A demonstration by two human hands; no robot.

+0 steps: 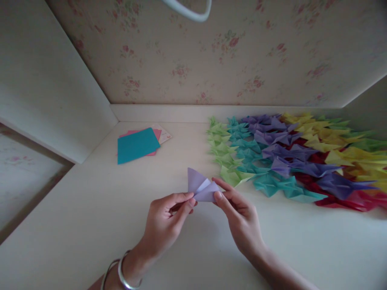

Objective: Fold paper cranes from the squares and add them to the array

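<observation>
A partly folded sheet of lavender origami paper (208,193) is held up over the white table, with one pointed flap standing up at its left. My left hand (169,221) pinches its lower left corner between thumb and forefinger. On the right side, my right hand (238,219) grips the paper's edge, thumb in front and fingers behind. The backs of the folds are hidden. Just beyond my right hand lies a light green folded paper figure (232,175), at the near end of a row of similar ones.
Rows of folded paper figures, teal (272,182), purple (284,155), yellow (347,157) and red (359,201), cover the table's right side. A teal sheet (137,146) tops a small stack at back left. Behind rises a floral wall (193,52); a white cable (193,15) hangs above.
</observation>
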